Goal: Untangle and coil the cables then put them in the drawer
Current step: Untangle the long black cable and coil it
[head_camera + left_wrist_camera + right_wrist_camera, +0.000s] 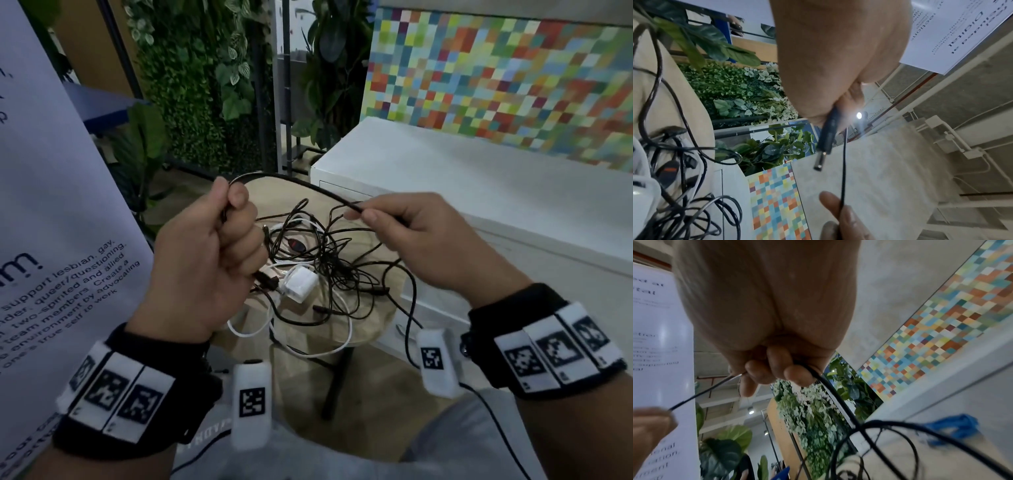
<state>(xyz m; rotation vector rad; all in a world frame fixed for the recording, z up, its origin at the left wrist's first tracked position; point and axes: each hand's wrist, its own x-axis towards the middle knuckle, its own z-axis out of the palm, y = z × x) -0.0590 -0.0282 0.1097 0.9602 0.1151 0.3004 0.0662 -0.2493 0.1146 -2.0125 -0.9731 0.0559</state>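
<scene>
Hands up over the heap: the left hand grips a black cable in a fist near its barrel plug, and the right hand pinches the same cable further along, an arc strung between them. Below, the tangle of black and white cables lies on the small round table, a white charger buried in it. The cable's tail runs down towards that knot, so a hard pull likely tightens it or drags the charger off the edge. The white drawer unit waits just beside.
</scene>
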